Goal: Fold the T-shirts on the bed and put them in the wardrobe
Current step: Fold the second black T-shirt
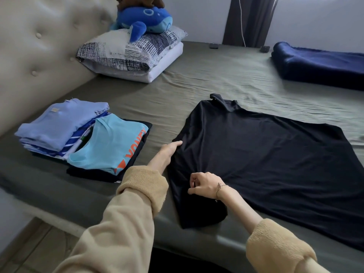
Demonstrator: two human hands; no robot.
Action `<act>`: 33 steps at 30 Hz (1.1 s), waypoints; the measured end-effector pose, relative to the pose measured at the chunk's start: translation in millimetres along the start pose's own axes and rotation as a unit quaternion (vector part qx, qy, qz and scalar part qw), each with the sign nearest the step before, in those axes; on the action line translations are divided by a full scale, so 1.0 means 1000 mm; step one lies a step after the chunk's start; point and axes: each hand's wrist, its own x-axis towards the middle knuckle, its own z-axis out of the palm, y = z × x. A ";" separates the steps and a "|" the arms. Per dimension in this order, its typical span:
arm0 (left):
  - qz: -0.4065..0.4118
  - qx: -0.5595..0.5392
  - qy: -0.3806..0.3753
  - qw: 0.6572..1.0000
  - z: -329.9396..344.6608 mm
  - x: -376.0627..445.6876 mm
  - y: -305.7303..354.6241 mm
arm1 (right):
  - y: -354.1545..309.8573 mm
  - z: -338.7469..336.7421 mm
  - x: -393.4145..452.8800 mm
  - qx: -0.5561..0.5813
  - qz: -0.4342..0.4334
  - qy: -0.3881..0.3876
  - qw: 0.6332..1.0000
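A black T-shirt (266, 164) lies spread flat on the olive bed sheet (197, 83), its collar pointing left and its near sleeve hanging toward the bed's front edge. My left hand (170, 149) reaches to the collar end with straight fingers touching the shirt's edge. My right hand (204, 185) rests on the shirt near the sleeve and pinches the black fabric between thumb and curled fingers. To the left stand folded T-shirts: a light blue stack (57, 127) and a turquoise shirt with orange print (110, 146) on top of dark ones.
A tufted beige headboard (39, 46) runs along the left. Patterned pillows (130, 52) with a blue plush toy (143, 18) sit at the back. A folded navy blanket (319, 66) lies at the far right. Tiled floor (33, 251) shows at the lower left.
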 end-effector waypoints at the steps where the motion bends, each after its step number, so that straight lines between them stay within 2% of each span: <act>1: 0.013 0.010 0.030 0.999 0.001 0.004 -0.001 | 0.000 -0.003 0.000 0.009 -0.005 -0.022 1.000; 3: 0.049 0.069 0.130 0.988 0.001 0.013 -0.005 | 0.000 -0.008 0.002 0.028 -0.014 -0.060 0.998; 6: 0.087 0.220 0.265 0.935 0.002 0.015 -0.013 | 0.001 -0.013 0.002 0.041 -0.032 -0.102 0.993; 9: 0.113 0.308 0.269 0.906 0.009 0.019 -0.010 | 0.002 -0.017 0.002 0.044 -0.053 -0.125 0.990; 11: 0.145 0.392 0.252 0.873 0.008 0.025 -0.007 | 0.002 -0.019 0.002 0.051 -0.064 -0.134 0.988; 15: 0.249 0.529 0.286 0.759 -0.005 0.035 -0.018 | 0.006 -0.018 0.003 0.098 -0.063 -0.148 0.982; 16: 0.263 0.546 0.293 0.739 -0.005 0.035 -0.022 | 0.007 -0.018 0.003 0.105 -0.064 -0.148 0.981; 18: 0.268 0.554 0.302 0.728 -0.001 0.031 -0.026 | 0.010 -0.017 0.002 0.104 -0.075 -0.139 0.982; 20: 0.261 0.532 0.318 0.740 0.002 0.027 -0.027 | 0.012 -0.015 0.003 0.108 -0.090 -0.102 0.985; 22: 0.271 0.531 0.335 0.730 0.000 0.021 -0.033 | 0.014 -0.012 0.006 0.100 -0.093 0.010 0.991; 24: 0.330 0.557 0.313 0.695 -0.005 0.013 -0.043 | 0.014 -0.006 0.006 0.057 -0.091 0.149 0.983; 25: 0.370 0.577 0.273 0.675 -0.006 0.009 -0.050 | 0.012 -0.002 0.006 0.035 -0.106 0.187 0.976; 27: 0.421 0.618 0.159 0.645 -0.010 0.003 -0.061 | 0.008 0.008 0.005 -0.015 -0.152 0.181 0.971; 28: 0.418 0.626 0.109 0.650 -0.013 0.002 -0.065 | 0.006 0.015 0.003 -0.044 -0.167 0.156 0.973; 29: 0.397 0.623 0.073 0.670 -0.016 0.002 -0.066 | 0.005 0.022 0.002 -0.069 -0.171 0.132 0.974; 31: 0.339 0.613 0.042 0.713 -0.024 0.005 -0.062 | 0.006 0.034 -0.001 -0.124 -0.165 0.096 0.974; 33: 0.302 0.626 0.028 0.719 -0.030 0.005 -0.057 | 0.009 0.042 -0.004 -0.176 -0.162 0.077 0.968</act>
